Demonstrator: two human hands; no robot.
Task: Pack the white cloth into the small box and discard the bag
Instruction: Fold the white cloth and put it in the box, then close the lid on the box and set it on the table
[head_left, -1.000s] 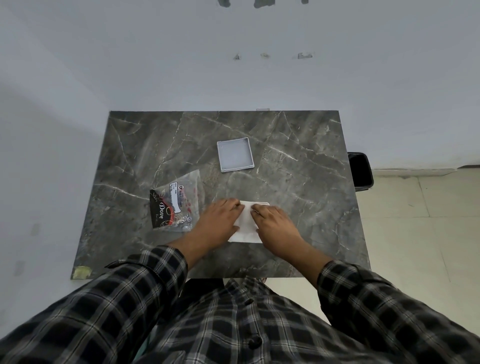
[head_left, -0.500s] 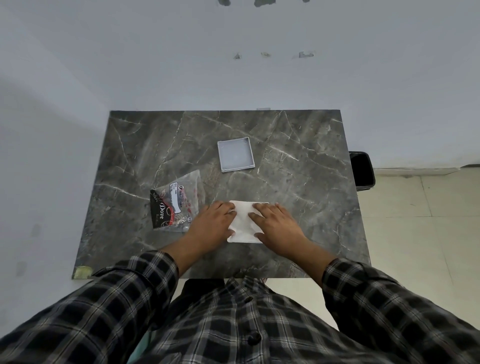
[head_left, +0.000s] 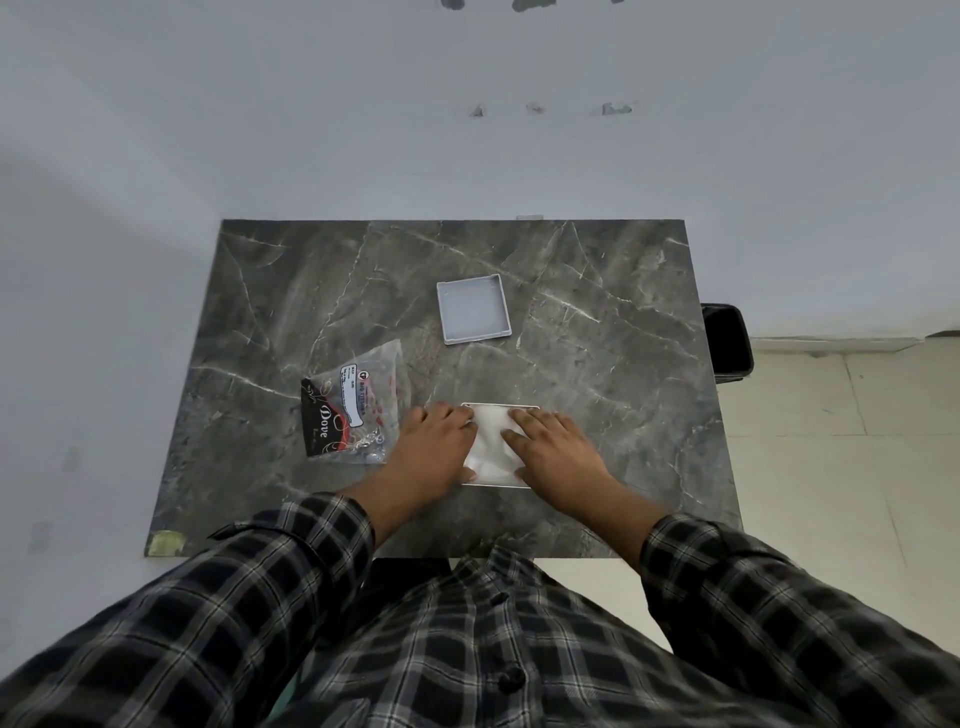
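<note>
We see white cloth in small box, frame centre | left hand, right hand fingers spread flat on it | bag left reads "Dove" | lid above on table

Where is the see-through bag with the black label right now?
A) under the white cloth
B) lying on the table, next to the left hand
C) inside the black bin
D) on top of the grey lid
B: the bag lies flat on the table, just left of the left hand, while both hands press on the white cloth.
</note>
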